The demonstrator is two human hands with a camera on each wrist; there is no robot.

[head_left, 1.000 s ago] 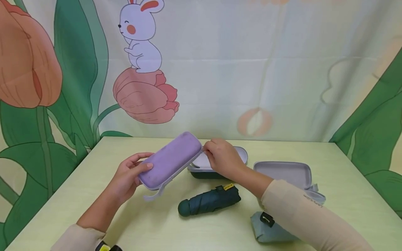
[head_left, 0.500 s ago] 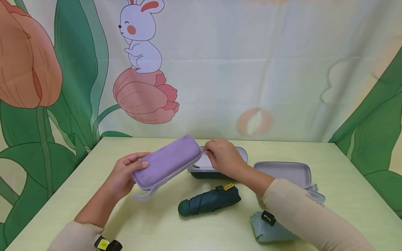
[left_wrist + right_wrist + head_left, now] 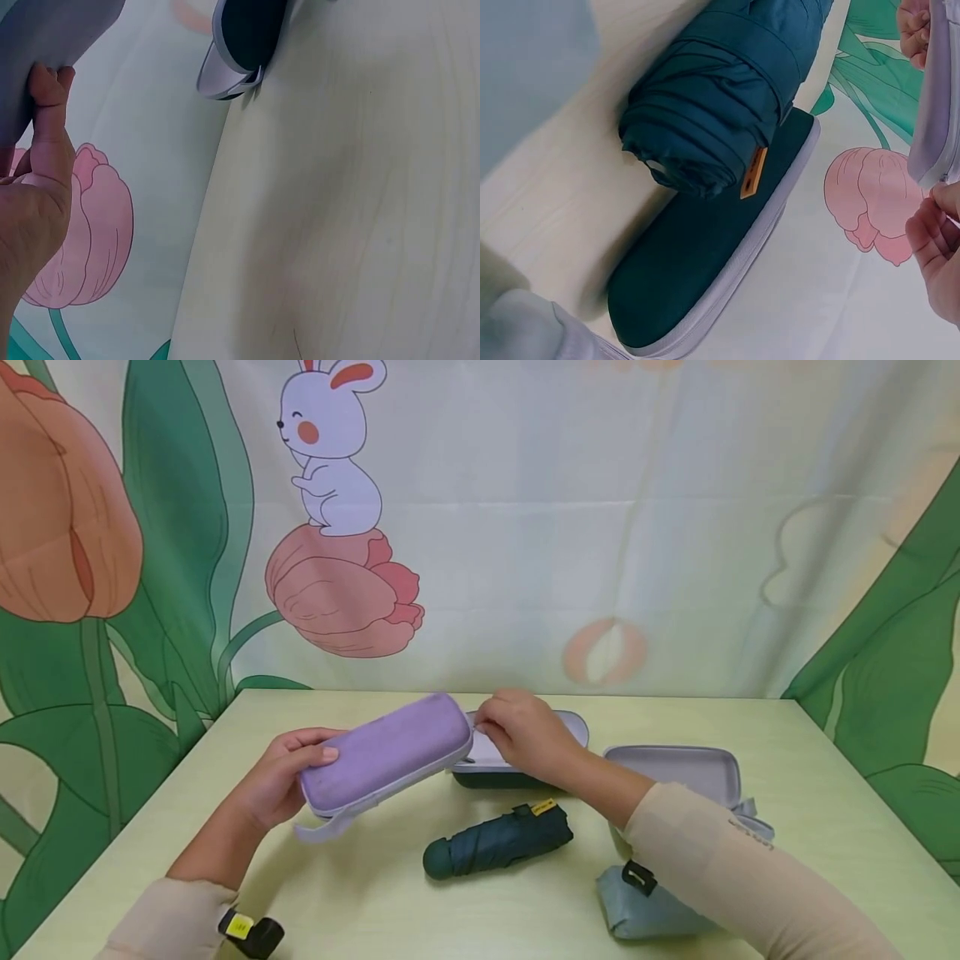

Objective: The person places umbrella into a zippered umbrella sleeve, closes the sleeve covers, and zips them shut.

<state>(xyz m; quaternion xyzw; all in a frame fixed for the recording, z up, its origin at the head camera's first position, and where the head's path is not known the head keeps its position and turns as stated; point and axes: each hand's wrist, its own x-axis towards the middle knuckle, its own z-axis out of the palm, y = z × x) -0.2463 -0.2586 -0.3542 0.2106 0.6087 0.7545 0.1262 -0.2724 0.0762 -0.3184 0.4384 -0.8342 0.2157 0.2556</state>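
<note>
Fabric of a soft, matte purple covers the long case [image 3: 386, 756], whose corners are rounded and whose edge is trimmed with a pale lavender-grey band. A loop strap [image 3: 322, 831] of the same pale tone dangles from its near end. The case is up in the air over the table [image 3: 360, 902], tilted so that the end on my right sits higher than the one with the loop.

The person's left hand [image 3: 281, 777] grips the near end, thumb laid across the purple face and fingers behind. Their right hand [image 3: 528, 731] pinches at the far corner, fingertips drawn together; it may be a zip pull they have there, but it is too small and covered for me to say.

Behind that hand lies a dark green case [image 3: 491, 779] with a pale top, and further right a grey-lined tray [image 3: 675, 768]. Nearer on the table rest a rolled dark teal umbrella [image 3: 498, 843] and, partly under the right sleeve [image 3: 720, 860], a grey-blue bundle [image 3: 645, 910] with a black clip.
</note>
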